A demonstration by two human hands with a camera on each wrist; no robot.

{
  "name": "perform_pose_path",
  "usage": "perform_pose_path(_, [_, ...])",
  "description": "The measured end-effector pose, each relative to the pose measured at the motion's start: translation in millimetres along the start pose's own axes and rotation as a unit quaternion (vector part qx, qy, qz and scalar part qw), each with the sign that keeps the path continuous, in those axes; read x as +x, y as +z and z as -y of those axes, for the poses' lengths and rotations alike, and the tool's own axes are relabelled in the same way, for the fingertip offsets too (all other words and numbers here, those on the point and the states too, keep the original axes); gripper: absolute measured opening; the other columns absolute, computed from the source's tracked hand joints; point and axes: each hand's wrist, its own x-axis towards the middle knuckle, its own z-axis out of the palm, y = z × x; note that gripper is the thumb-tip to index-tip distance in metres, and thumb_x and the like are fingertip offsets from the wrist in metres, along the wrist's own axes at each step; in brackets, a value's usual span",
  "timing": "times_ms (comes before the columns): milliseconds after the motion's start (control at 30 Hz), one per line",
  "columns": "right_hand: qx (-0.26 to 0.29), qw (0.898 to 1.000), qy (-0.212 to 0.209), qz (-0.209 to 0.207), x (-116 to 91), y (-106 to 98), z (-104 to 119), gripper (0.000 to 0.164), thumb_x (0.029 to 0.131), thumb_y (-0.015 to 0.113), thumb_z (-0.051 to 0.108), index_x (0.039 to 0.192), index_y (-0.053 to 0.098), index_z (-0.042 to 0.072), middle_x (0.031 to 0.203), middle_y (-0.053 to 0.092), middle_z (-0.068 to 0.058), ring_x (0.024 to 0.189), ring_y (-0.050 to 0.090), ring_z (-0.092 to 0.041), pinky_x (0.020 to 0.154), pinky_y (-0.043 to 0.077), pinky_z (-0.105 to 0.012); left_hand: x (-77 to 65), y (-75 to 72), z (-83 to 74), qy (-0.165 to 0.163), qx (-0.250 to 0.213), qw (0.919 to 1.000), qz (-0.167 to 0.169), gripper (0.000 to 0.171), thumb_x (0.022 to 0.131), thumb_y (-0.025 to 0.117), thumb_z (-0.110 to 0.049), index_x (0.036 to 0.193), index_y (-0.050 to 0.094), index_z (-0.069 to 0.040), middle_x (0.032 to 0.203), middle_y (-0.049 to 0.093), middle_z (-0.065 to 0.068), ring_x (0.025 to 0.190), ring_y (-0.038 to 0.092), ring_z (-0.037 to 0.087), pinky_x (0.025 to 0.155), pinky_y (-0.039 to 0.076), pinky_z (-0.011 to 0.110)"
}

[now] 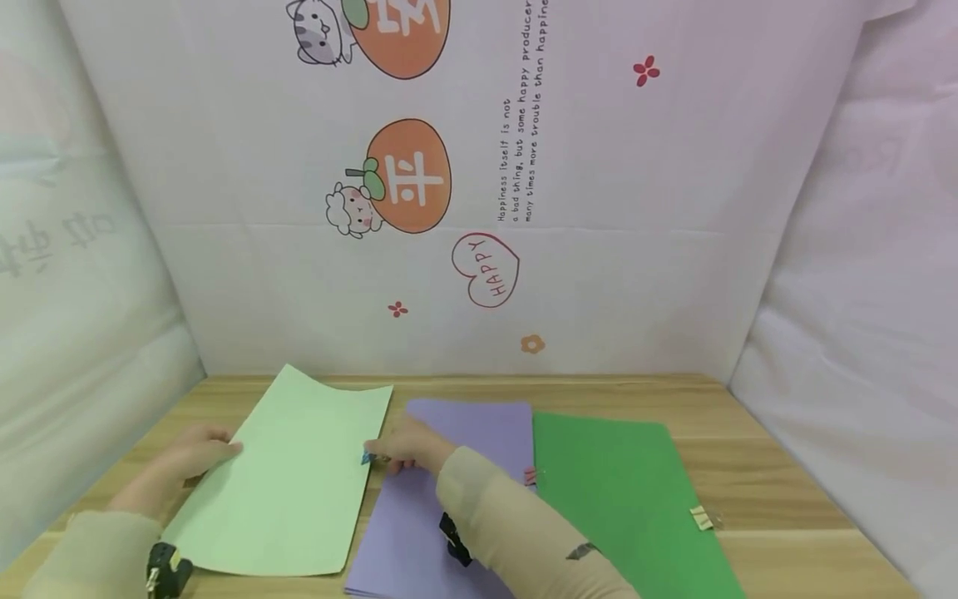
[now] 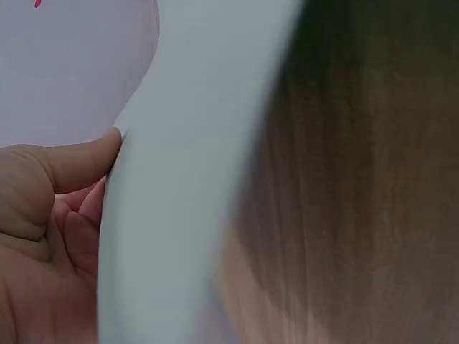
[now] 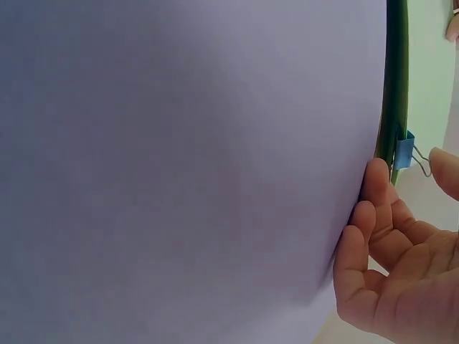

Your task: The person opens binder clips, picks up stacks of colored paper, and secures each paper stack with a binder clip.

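Observation:
A light green paper sheet or stack (image 1: 277, 482) lies on the left, its far edge curved upward. My left hand (image 1: 196, 453) pinches its left edge, thumb on top and fingers underneath, as the left wrist view shows. On its right edge sits a blue binder clip (image 3: 404, 150) with wire handles. My right hand (image 1: 412, 441) holds this clip, thumb at one handle and a fingertip by the other. The other right fingers (image 3: 351, 265) curl beside the purple paper stack (image 1: 479, 433), over which the right forearm reaches.
A green paper stack (image 1: 621, 491) lies right of the purple one, with a yellow binder clip (image 1: 701, 518) on its right edge. A pinkish-red clip (image 1: 530, 476) sits between the two stacks. The wooden table (image 1: 793, 491) meets a printed white cloth (image 1: 614, 291) behind.

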Motion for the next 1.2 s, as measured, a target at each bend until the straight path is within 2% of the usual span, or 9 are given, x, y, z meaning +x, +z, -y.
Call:
perform_pose_path(167, [0.008,1.0,0.003,0.002,-3,3,3,0.049,0.086,0.064,0.036,0.047,0.045,0.013,0.059,0.066,-0.013,0.037,0.028,-0.009,0.038,0.025,-0.021,-2.9,-1.6,0.6,0.004,0.024,0.9997,0.009,0.016,0.089,0.049,-0.007,0.081,0.058,0.003,0.052,0.036,-0.005,0.044,0.031,0.006,0.044,0.035,0.021])
perform_pose_path(233, [0.011,1.0,0.005,0.01,-4,4,5,0.051,0.087,0.063,0.038,0.047,0.041,0.015,0.059,0.065,-0.012,0.037,0.026,-0.008,0.038,0.024,-0.02,-4.5,-3.3,3.2,0.007,0.029,0.9995,0.009,0.014,0.088,0.049,-0.005,0.079,0.058,0.003,0.053,0.035,-0.005,0.045,0.03,0.006,0.044,0.034,0.021])
perform_pose_path(333, [0.023,0.999,-0.008,0.031,-7,5,8,0.052,0.088,0.062,0.036,0.047,0.038,0.016,0.059,0.064,-0.013,0.038,0.029,-0.009,0.039,0.025,-0.02,-6.9,-5.7,6.4,0.006,0.028,0.9995,0.009,0.013,0.087,0.05,-0.002,0.076,0.055,0.003,0.055,0.038,-0.004,0.048,0.036,0.009,0.047,0.038,0.023])
perform_pose_path(467, [0.031,0.998,-0.013,0.045,-7,8,8,0.051,0.088,0.062,0.033,0.046,0.04,0.013,0.056,0.062,-0.011,0.04,0.031,-0.01,0.039,0.026,-0.02,-9.5,-6.9,7.7,-0.001,0.024,0.9996,0.016,0.012,0.087,0.05,-0.001,0.082,0.057,0.008,0.063,0.051,0.0,0.057,0.05,0.013,0.053,0.048,0.029])
perform_pose_path(667, [0.008,1.0,0.004,0.024,-4,10,7,0.052,0.088,0.063,0.03,0.046,0.037,0.016,0.057,0.064,-0.01,0.038,0.031,-0.008,0.036,0.027,-0.019,-14.3,-7.0,9.6,-0.028,0.02,0.9988,0.035,0.018,0.088,0.051,-0.002,0.093,0.061,0.012,0.066,0.062,0.001,0.059,0.059,0.013,0.054,0.05,0.028])
perform_pose_path(900, [0.018,1.0,0.009,0.01,-1,11,4,0.032,0.087,0.063,0.027,0.064,0.06,0.005,0.06,0.066,-0.011,0.038,0.031,-0.007,0.037,0.027,-0.019,-18.7,-7.8,15.7,-0.049,0.013,0.9982,0.03,0.013,0.087,0.053,-0.003,0.088,0.062,0.006,0.061,0.061,-0.001,0.053,0.056,0.01,0.048,0.045,0.023])
perform_pose_path(1000, [0.02,1.0,0.001,0.004,-1,12,4,0.031,0.087,0.064,0.027,0.067,0.064,0.002,0.061,0.066,-0.011,0.037,0.029,-0.007,0.038,0.026,-0.02,-19.9,-9.9,16.0,-0.05,0.015,0.998,0.034,0.019,0.087,0.053,-0.004,0.098,0.06,0.01,0.063,0.062,-0.001,0.056,0.057,0.01,0.051,0.047,0.024])
perform_pose_path(1067, [0.03,1.0,-0.001,0.003,0,12,4,0.03,0.087,0.064,0.025,0.069,0.065,0.001,0.062,0.067,-0.012,0.037,0.029,-0.007,0.038,0.026,-0.019,-20.3,-11.2,15.3,-0.053,0.021,0.9977,0.037,0.029,0.087,0.053,-0.006,0.11,0.057,0.012,0.065,0.061,-0.001,0.056,0.054,0.01,0.052,0.047,0.024])
perform_pose_path(1200, [0.069,0.997,0.001,0.023,1,9,4,0.027,0.088,0.062,0.023,0.076,0.067,-0.001,0.07,0.069,-0.018,0.039,0.033,-0.006,0.039,0.028,-0.017,-22.7,-14.3,13.9,-0.064,0.025,0.997,0.037,0.043,0.089,0.052,-0.009,0.122,0.041,0.017,0.076,0.058,0.007,0.058,0.053,0.011,0.054,0.049,0.023])
